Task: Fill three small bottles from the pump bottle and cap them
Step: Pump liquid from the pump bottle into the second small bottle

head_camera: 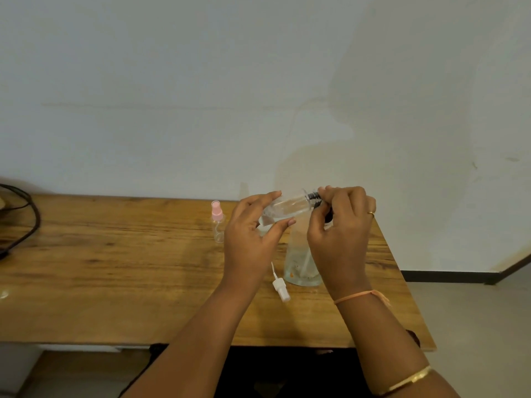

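Small clear bottle (290,206) lies near-horizontal, clamped in my left grip (253,234), neck pointing right; my right grip (342,225) pinches the black cap (316,196) there.

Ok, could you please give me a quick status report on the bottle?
Left hand holds small clear bottle, tilted in the air. Right hand pinches its black cap. Pink-capped bottle stands aside; white sprayer lies on table, nothing blocking.

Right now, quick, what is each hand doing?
Left hand: holds the small clear bottle, tilted on its side.
Right hand: pinches the black cap at its neck.
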Motion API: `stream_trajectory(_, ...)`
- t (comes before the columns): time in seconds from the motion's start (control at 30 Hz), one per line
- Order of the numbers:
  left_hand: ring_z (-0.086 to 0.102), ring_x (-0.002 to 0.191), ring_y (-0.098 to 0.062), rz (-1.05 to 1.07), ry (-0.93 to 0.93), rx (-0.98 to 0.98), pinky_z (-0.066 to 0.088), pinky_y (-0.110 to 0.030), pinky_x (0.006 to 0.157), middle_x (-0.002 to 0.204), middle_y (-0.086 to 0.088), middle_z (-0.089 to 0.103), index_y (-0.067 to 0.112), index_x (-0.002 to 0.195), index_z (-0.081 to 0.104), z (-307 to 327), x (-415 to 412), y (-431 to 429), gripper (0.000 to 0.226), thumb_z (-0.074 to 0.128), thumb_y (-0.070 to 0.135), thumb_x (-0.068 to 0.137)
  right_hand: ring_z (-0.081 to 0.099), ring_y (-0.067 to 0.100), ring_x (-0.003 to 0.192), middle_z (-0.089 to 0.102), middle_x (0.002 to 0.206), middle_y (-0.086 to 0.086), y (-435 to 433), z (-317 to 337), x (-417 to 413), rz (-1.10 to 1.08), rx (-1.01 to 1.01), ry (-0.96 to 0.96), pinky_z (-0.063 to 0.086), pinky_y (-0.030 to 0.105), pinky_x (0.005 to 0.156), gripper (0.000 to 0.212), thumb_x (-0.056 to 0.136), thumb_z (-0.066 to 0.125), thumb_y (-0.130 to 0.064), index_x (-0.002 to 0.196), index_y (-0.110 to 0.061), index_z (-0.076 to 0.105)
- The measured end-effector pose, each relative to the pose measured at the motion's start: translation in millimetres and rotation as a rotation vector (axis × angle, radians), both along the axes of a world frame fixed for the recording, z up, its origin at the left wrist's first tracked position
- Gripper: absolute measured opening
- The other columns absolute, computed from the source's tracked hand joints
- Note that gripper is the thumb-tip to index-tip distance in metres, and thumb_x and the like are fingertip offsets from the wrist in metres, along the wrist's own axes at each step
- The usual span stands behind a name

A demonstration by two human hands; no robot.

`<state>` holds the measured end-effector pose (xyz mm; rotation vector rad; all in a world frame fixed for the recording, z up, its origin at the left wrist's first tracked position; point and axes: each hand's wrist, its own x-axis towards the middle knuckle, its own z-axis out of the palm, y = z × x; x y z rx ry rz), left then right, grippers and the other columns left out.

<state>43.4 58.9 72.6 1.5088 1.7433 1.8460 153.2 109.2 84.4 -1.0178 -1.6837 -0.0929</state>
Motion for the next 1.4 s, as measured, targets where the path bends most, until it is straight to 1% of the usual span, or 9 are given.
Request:
stream_trajectory(0.13, 0.057, 0.09, -0.003, -0.005, -0.015, -0.008, 0.034, 0.005, 0.079, 0.104, 0.009, 0.059, 0.029, 0.11, 0.061, 0.4, 1.4, -2.9, 0.046, 0.079, 0.015, 0.07, 0.048, 0.022, 0.078, 0.057, 0.084, 0.011, -4.0, -1.6, -0.7, 0.001, 0.006, 0.019, 0.028, 0.02, 0.073, 0.021, 0.08, 0.048, -0.006, 0.09, -0.001, 0.065)
stream_trajectory(0.23, 0.051, 0.101, 0.011, -0.024, -0.027, 0.006, 0.037, 0.002, 0.081, 0.105, 0.015, 0.056, 0.035, 0.109, 0.058, 1.7, 2.0, -3.7, 0.046, 0.078, 0.017, 0.071, 0.046, 0.02, 0.079, 0.056, 0.083, 0.011, -6.5, 3.5, 0.2, 0.008, 0.004, 0.043, 0.029, 0.02, 0.072, 0.02, 0.08, 0.047, -0.007, 0.088, -0.002, 0.065)
stream_trajectory(0.47, 0.046, 0.104, 0.015, -0.002, -0.014, 0.015, 0.048, -0.012, 0.078, 0.105, 0.021, 0.053, 0.037, 0.11, 0.057, 3.8, 1.8, -1.5, 0.044, 0.076, 0.027, 0.071, 0.048, 0.02, 0.083, 0.057, 0.085, 0.011, -4.4, 17.4, 2.5, 0.025, -0.032, -0.029, 0.035, 0.019, 0.07, 0.016, 0.075, 0.056, 0.001, 0.088, -0.001, 0.064)
stream_trajectory(0.63, 0.047, 0.101, 0.014, 0.011, 0.005, 0.004, 0.044, -0.005, 0.073, 0.105, 0.017, 0.055, 0.034, 0.111, 0.059, 1.4, -1.0, -0.3, 0.045, 0.078, 0.022, 0.071, 0.051, 0.027, 0.082, 0.057, 0.085, 0.012, -0.8, 9.0, 0.4, 0.016, -0.007, -0.032, 0.049, 0.038, 0.061, 0.016, 0.074, 0.059, 0.002, 0.089, -0.002, 0.064)
stream_trajectory(0.83, 0.052, 0.075, -0.016, 0.019, 0.001, -0.032, 0.023, 0.011, 0.081, 0.105, -0.001, 0.061, 0.018, 0.112, 0.065, 5.3, 4.6, -4.4, 0.044, 0.079, 0.012, 0.07, 0.044, 0.02, 0.084, 0.054, 0.087, 0.012, 2.7, -4.9, -0.1, 0.022, 0.008, 0.0, 0.046, 0.037, 0.062, 0.019, 0.076, 0.057, 0.002, 0.092, -0.002, 0.064)
stream_trajectory(1.0, 0.056, 0.088, -0.009, 0.012, 0.004, -0.017, 0.045, -0.008, 0.076, 0.103, 0.021, 0.054, 0.039, 0.11, 0.057, 4.4, 4.2, -1.1, 0.044, 0.075, 0.031, 0.071, 0.046, 0.021, 0.085, 0.055, 0.088, 0.012, -0.2, 2.6, 0.0, 0.02, 0.002, 0.03, 0.04, 0.029, 0.066, 0.018, 0.077, 0.057, 0.003, 0.093, -0.002, 0.064)
stream_trajectory(1.17, 0.052, 0.103, 0.003, 0.0, -0.019, 0.004, 0.054, -0.027, 0.08, 0.106, 0.022, 0.053, 0.047, 0.107, 0.054, 4.7, 3.5, -3.2, 0.043, 0.069, 0.04, 0.068, 0.051, 0.027, 0.082, 0.057, 0.087, 0.012, -4.1, 11.3, 2.0, 0.017, -0.011, -0.027, 0.042, 0.032, 0.064, 0.017, 0.077, 0.058, 0.0, 0.092, -0.002, 0.065)
stream_trajectory(1.3, 0.053, 0.102, 0.003, 0.002, -0.015, -0.005, 0.055, -0.027, 0.077, 0.106, 0.022, 0.053, 0.043, 0.109, 0.055, 4.4, 0.6, -1.5, 0.044, 0.073, 0.034, 0.07, 0.05, 0.027, 0.083, 0.057, 0.088, 0.012, -2.6, 10.7, -0.3, 0.016, -0.018, -0.022, 0.044, 0.034, 0.064, 0.017, 0.077, 0.057, 0.0, 0.092, -0.002, 0.064)
stream_trajectory(1.4, 0.05, 0.1, 0.009, 0.008, 0.005, 0.003, 0.05, -0.013, 0.074, 0.104, 0.021, 0.053, 0.04, 0.11, 0.056, 2.6, -2.5, 0.9, 0.045, 0.077, 0.027, 0.071, 0.049, 0.027, 0.083, 0.056, 0.087, 0.011, 0.1, 7.2, -2.7, 0.009, -0.01, -0.011, 0.044, 0.034, 0.062, 0.018, 0.077, 0.056, 0.0, 0.092, -0.003, 0.064)
